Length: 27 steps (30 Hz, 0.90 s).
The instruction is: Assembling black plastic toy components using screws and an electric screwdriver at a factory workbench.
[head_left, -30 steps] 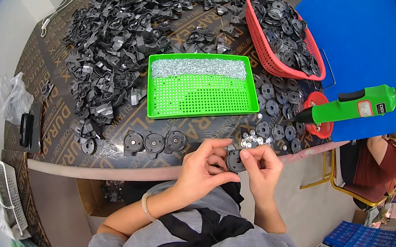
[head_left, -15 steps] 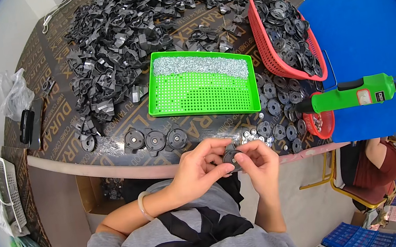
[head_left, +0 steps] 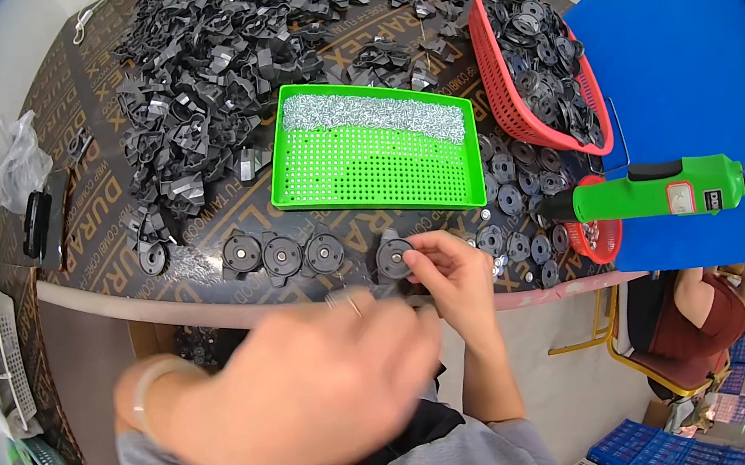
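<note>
My right hand [head_left: 456, 280] grips the edge of a black round plastic part [head_left: 394, 256] between thumb and fingers, at the front edge of the table. A small metal piece shows at the part's centre. Raised close to the camera, my left hand [head_left: 291, 398] is smeared by motion, and whether it holds anything does not show. Left of the held part, similar black round assemblies [head_left: 282, 256] lie in a row. Loose black discs [head_left: 509, 199] and small shiny metal pieces lie beside my right hand.
A green perforated tray [head_left: 331, 202] holds many small silvery pieces. Behind it is a heap of black angular plastic parts [head_left: 212, 84]. To the right are a red basket of discs [head_left: 491, 57], a green electric screwdriver [head_left: 659, 191] and a small red basket [head_left: 614, 243]. Another person sits at right.
The black part has moved from between both hands to the table edge, held by the right hand alone. My left hand has let go and swung up toward the camera.
</note>
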### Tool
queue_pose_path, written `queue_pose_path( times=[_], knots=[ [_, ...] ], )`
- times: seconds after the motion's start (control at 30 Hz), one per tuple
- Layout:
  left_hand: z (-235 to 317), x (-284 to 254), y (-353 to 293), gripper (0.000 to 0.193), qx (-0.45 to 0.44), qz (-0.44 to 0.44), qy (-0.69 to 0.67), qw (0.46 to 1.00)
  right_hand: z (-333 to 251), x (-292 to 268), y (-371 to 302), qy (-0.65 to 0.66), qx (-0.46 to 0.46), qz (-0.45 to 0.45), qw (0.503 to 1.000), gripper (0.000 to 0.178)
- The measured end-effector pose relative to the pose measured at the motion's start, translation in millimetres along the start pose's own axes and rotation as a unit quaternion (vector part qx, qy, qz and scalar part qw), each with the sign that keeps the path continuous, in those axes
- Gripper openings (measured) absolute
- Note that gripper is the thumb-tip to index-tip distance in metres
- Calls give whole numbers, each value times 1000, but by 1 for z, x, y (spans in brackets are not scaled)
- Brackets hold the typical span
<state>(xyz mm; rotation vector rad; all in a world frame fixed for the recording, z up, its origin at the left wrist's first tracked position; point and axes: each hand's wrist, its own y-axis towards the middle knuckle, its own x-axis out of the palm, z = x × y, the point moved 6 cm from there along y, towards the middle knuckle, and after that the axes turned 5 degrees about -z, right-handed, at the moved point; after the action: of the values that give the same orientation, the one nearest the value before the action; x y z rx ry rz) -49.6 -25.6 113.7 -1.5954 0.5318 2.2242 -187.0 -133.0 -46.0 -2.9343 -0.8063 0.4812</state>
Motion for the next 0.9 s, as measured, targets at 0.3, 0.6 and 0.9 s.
queue_pose_path(
  times=[0.3,0.6,0.9],
  knots=[
    [39,-75,15,13,130,-148,-48,979,-12,19,1,-11,-35,-16,999,13],
    [46,-76,25,14,131,-135,-42,981,-20,17,-4,-57,-54,-15,997,14],
    [41,-78,17,16,122,-119,-30,985,-21,20,-3,-124,-77,3,989,14]
  ],
)
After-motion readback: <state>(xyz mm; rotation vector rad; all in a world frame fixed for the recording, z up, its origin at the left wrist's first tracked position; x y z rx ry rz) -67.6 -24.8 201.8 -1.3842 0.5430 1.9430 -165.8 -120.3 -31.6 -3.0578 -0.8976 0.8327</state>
